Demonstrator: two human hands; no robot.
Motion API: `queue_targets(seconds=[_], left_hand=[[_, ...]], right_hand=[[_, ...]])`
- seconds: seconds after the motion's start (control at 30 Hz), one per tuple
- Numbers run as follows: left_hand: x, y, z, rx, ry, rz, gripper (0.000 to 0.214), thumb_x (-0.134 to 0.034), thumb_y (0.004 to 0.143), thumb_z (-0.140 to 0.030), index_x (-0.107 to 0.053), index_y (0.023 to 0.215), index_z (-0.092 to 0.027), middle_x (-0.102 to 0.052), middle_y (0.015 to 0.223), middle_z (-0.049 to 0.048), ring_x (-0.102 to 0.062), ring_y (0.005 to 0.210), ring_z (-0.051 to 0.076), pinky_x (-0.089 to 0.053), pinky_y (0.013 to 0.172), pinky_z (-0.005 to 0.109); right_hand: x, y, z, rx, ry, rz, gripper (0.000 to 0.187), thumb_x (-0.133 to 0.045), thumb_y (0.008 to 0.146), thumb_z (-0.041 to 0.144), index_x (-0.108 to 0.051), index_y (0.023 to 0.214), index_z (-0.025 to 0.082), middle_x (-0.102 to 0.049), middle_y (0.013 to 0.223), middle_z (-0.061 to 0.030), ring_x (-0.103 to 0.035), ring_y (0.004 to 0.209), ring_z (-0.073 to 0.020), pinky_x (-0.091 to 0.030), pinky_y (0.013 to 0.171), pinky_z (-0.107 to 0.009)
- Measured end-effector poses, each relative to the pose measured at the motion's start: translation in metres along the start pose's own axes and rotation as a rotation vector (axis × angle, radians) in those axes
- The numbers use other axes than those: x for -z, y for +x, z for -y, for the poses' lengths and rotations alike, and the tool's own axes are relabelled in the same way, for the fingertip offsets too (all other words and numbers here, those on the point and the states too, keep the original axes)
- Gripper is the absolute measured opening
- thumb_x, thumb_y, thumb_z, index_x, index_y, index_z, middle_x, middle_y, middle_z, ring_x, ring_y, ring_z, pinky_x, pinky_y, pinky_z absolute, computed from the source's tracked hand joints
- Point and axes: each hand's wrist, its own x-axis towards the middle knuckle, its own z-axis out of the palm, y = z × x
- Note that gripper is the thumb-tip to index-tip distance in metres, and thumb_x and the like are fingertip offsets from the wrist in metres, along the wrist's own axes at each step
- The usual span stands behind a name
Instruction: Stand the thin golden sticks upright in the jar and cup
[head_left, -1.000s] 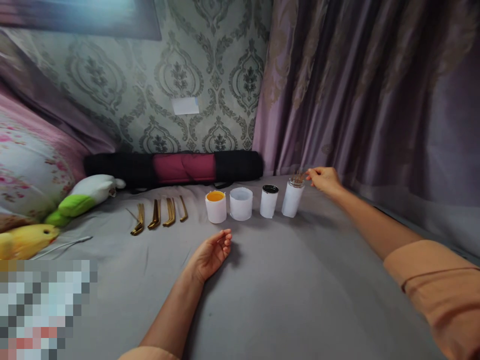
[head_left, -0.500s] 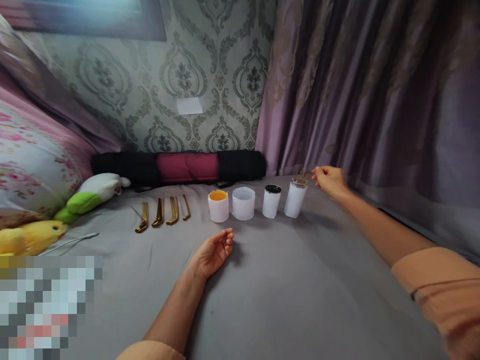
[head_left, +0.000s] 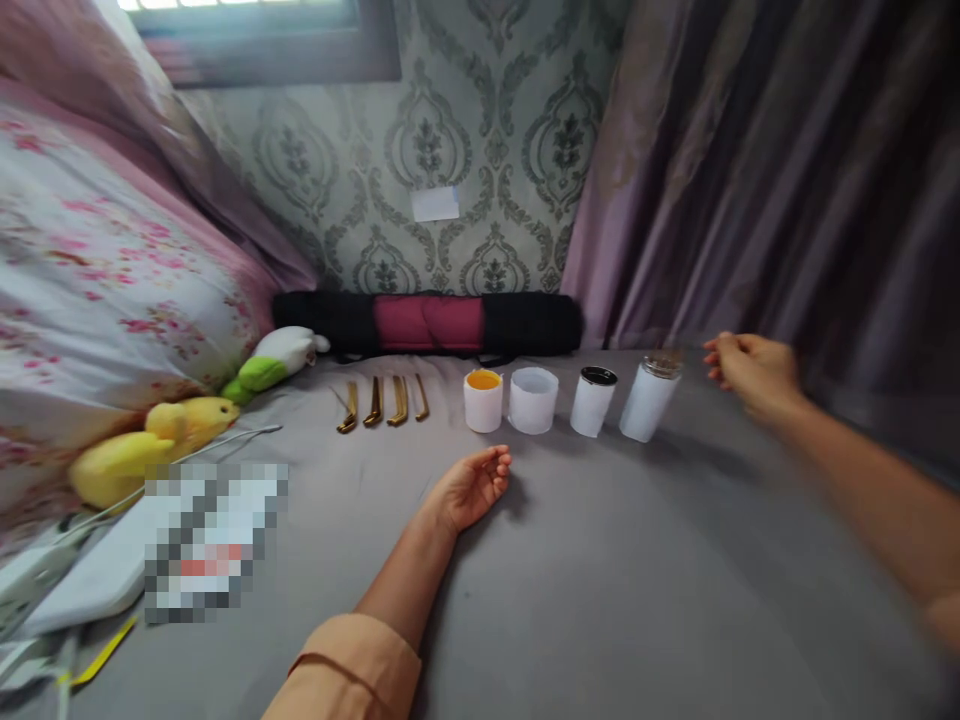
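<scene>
My right hand (head_left: 754, 370) is raised a little to the right of a tall white-wrapped jar (head_left: 649, 400) and does not touch it. Its fingers are curled together, and what they hold, if anything, cannot be made out. Thin brown bits stick up blurrily from that jar's mouth. Beside it stands a white-wrapped container with a black top (head_left: 595, 400). Further left are a wide white cup (head_left: 533, 405) and a white cup with an orange inside (head_left: 483, 405). My left hand (head_left: 472, 488) rests palm up in front of these cups, fingers loosely bent, holding nothing visible.
Small bundles of bent golden rods (head_left: 396, 402) lie left of the cups on the grey sheet (head_left: 600, 600). Behind them is a black and maroon roll (head_left: 429, 322). Plush toys (head_left: 187, 425), a white cable and a white power bank-like slab (head_left: 112, 560) lie at left.
My right hand has moved away to the right from the tall jar's mouth. The view has turned left, so everything sits further right. My left hand stays in its place.
</scene>
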Motion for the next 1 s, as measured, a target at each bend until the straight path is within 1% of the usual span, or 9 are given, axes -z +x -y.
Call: queue_targets(seconds=[0.07, 0.13, 0.33, 0.43, 0.57, 0.8, 1.0], left_hand=[[0.0, 0.001, 0.0, -0.003, -0.014, 0.001, 0.007, -0.049, 0.077, -0.01, -0.054, 0.081, -0.009, -0.055, 0.068, 0.0034, -0.05, 0.053, 0.006, -0.038, 0.047, 0.015], [0.001, 0.001, -0.001, -0.01, -0.02, -0.006, 0.007, -0.048, 0.078, -0.01, -0.054, 0.08, -0.008, -0.055, 0.068, 0.0038, -0.05, 0.053, 0.006, -0.038, 0.047, 0.015], [0.003, 0.003, -0.001, -0.009, -0.022, 0.002, 0.006, -0.05, 0.077, -0.01, -0.055, 0.08, -0.009, -0.056, 0.068, 0.0039, -0.05, 0.054, 0.005, -0.039, 0.049, 0.015], [0.004, 0.004, -0.001, -0.008, -0.023, 0.017, 0.006, -0.051, 0.076, -0.01, -0.055, 0.08, -0.009, -0.057, 0.068, 0.0041, -0.05, 0.054, 0.006, -0.039, 0.05, 0.015], [0.005, 0.004, -0.001, -0.008, -0.032, 0.026, 0.006, -0.051, 0.076, -0.01, -0.055, 0.08, -0.009, -0.057, 0.068, 0.0042, -0.05, 0.054, 0.006, -0.039, 0.049, 0.015], [0.005, 0.004, -0.001, -0.007, -0.029, 0.032, 0.006, -0.052, 0.076, -0.01, -0.055, 0.08, -0.009, -0.057, 0.068, 0.0039, -0.05, 0.054, 0.006, -0.038, 0.048, 0.015], [0.005, 0.005, -0.001, -0.012, -0.023, 0.031, 0.006, -0.052, 0.076, -0.011, -0.055, 0.08, -0.009, -0.057, 0.068, 0.0039, -0.05, 0.054, 0.006, -0.039, 0.05, 0.016]], right_hand=[[0.0, -0.005, 0.006, -0.016, 0.076, -0.045, 0.021, -0.04, 0.082, 0.024, -0.057, 0.075, 0.012, -0.054, 0.061, -0.0036, -0.045, 0.041, -0.0054, -0.032, 0.037, -0.017], [0.001, -0.011, 0.013, -0.012, 0.127, -0.064, 0.02, -0.041, 0.082, 0.023, -0.054, 0.069, 0.014, -0.05, 0.057, -0.0017, -0.043, 0.039, -0.0052, -0.032, 0.036, -0.018], [0.001, -0.027, 0.026, -0.047, 0.208, -0.055, 0.021, -0.044, 0.081, 0.026, -0.051, 0.062, 0.017, -0.047, 0.054, -0.0006, -0.042, 0.039, -0.0062, -0.032, 0.037, -0.021], [-0.002, -0.034, 0.03, -0.059, 0.259, -0.049, 0.021, -0.044, 0.08, 0.024, -0.05, 0.061, 0.018, -0.046, 0.054, 0.0, -0.041, 0.039, -0.0061, -0.031, 0.037, -0.021], [-0.006, -0.041, 0.033, -0.063, 0.309, -0.014, 0.02, -0.046, 0.079, 0.024, -0.05, 0.061, 0.018, -0.047, 0.055, -0.0009, -0.042, 0.039, -0.0068, -0.031, 0.037, -0.022], [-0.016, -0.047, 0.03, -0.088, 0.398, 0.033, 0.018, -0.05, 0.076, 0.028, -0.052, 0.062, 0.017, -0.048, 0.055, -0.0013, -0.043, 0.039, -0.0074, -0.031, 0.034, -0.02], [-0.026, -0.065, 0.035, -0.115, 0.457, 0.119, 0.018, -0.052, 0.074, 0.031, -0.053, 0.063, 0.017, -0.048, 0.055, -0.0003, -0.044, 0.04, -0.0071, -0.031, 0.033, -0.019]])
